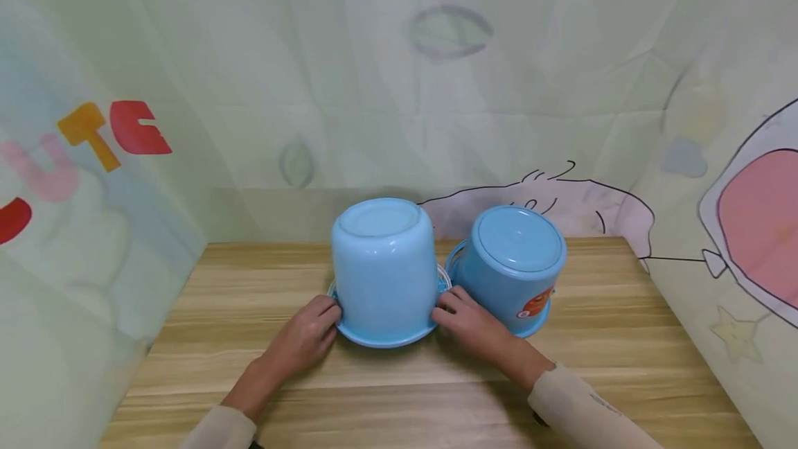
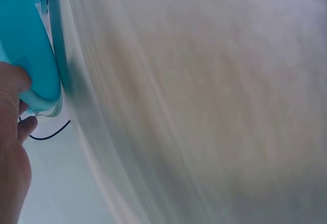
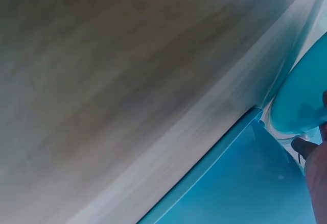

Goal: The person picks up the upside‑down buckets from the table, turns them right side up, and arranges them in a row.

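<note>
A light blue bucket (image 1: 385, 276) is upside down in the middle of the wooden table, its base facing up. My left hand (image 1: 305, 331) grips its rim on the left side, and my right hand (image 1: 470, 324) grips the rim on the right. In the left wrist view, the thumb lies on the outer side of the bucket (image 2: 30, 45) with fingertips below the rim. Most of the right fingers are cut off in the right wrist view, beside the bucket (image 3: 301, 91). Whether the rim touches the table cannot be told.
Just right of my right hand, a second blue bucket (image 1: 517, 262) also sits upside down, with a red-orange sticker (image 1: 535, 302) on its side. Printed curtains (image 1: 374, 89) enclose the wooden table (image 1: 374, 407) at the back and sides.
</note>
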Motion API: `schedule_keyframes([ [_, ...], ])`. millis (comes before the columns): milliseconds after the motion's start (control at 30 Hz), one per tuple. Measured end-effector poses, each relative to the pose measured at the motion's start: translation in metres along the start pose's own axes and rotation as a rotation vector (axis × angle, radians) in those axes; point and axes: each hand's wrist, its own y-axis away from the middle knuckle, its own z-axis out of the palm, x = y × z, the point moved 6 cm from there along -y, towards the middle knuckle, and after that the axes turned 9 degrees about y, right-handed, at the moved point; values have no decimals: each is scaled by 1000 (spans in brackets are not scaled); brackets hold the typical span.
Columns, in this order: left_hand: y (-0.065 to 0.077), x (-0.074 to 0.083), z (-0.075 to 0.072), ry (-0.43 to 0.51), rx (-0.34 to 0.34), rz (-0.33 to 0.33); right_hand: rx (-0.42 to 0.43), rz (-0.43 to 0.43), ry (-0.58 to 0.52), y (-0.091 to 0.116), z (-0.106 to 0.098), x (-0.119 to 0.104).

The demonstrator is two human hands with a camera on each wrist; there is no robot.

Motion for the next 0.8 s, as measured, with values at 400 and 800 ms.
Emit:
schedule_keyframes([
  [400,-3,7,-5,-7,55,-45,70,52,-56,2,-10,-2],
  [800,-15,15,-24,22,178,-110,121,97,-61,-4,-27,4],
])
